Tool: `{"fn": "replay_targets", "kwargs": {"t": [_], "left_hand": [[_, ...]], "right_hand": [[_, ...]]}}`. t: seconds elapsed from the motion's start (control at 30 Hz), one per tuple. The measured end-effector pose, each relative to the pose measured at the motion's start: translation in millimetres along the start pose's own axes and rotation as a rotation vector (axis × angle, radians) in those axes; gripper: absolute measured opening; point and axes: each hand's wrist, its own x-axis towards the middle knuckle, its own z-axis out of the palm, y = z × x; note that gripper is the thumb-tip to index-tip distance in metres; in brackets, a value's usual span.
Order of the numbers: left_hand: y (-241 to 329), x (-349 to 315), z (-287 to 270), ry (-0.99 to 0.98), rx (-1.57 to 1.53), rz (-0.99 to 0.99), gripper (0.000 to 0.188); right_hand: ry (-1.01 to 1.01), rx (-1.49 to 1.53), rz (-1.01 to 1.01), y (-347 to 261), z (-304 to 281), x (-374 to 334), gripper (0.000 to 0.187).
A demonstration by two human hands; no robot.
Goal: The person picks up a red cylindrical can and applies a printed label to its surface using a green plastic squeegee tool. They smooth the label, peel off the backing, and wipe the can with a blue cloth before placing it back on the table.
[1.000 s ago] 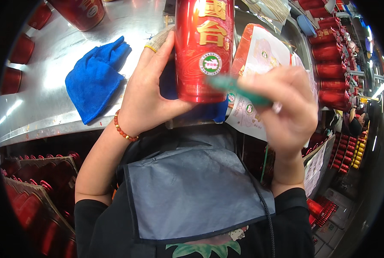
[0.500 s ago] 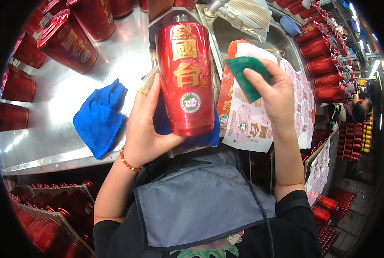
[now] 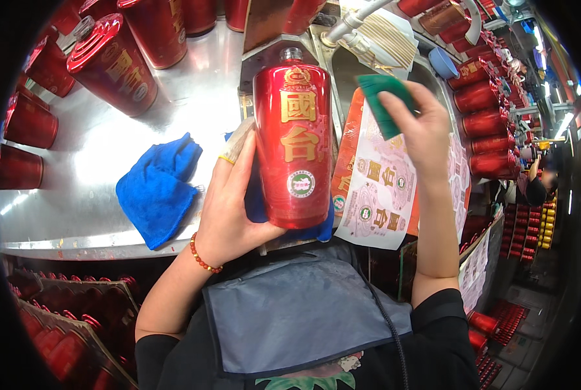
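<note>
"Red bottles (image 3: 102,62) at far left, I see. What do they stand on?"

"A shiny metal table (image 3: 89,162). Below its edge, more red bottles (image 3: 63,331) sit packed between boards."

"And next along?"

"A crumpled blue cloth (image 3: 160,188), lying alone on the metal. Then the left hand (image 3: 228,214), with a bead bracelet (image 3: 202,258) at its wrist and a pale cover with a yellow rim (image 3: 237,142) over a fingertip."

"Is that hand gripping anything?"

"Yes, it's clamped on the tall red bottle (image 3: 295,156): fingers along the left side, thumb at the base. The bottle is in the middle of the view, above the grey apron (image 3: 303,312), its neck pointing away from the person. I can't tell whether its base rests on anything. More blue cloth shows behind it."

"To the right of it?"

"A white and pink printed sheet (image 3: 375,195), lying over an orange one. Above its upper part is a flat green piece (image 3: 384,107), pinched between thumb and fingers of the right hand (image 3: 427,120). That piece is well apart from the bottle."

"And at the far right?"

"A small blue bowl (image 3: 442,63), then a row of red bottles (image 3: 485,123), and beyond them some yellow ones (image 3: 546,224)."
</note>
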Motion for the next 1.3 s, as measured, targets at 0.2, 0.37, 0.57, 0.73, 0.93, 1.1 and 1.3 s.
{"fn": "replay_targets", "kwargs": {"t": [0.2,0.37,0.57,0.73,0.93,1.1,1.3], "left_hand": [[8,9,3,0.014,-0.079,-0.003,0.131],[19,15,2,0.078,0.005,0.046,0.131],[14,11,-2,-0.019,-0.069,-0.018,0.131],[6,10,-3,-0.026,-0.058,0.014,0.132],[4,8,0,0.010,-0.045,-0.001,0.136],[2,7,0,-0.010,-0.078,-0.023,0.138],[-2,13,-11,-0.075,-0.360,-0.040,0.145]], "right_hand": [[-0.176,0.545,0.155,-12,6,-17,0.031],[-0.579,0.660,0.281,14,7,-9,0.046],[-0.464,0.465,0.195,-12,38,-32,0.080],[-0.481,0.720,0.248,-15,56,-34,0.099],[-0.482,0.723,0.270,-20,56,-35,0.100],[-0.500,0.755,0.268,-18,56,-35,0.100],[-0.520,0.707,0.344,-24,46,-33,0.094]]}}
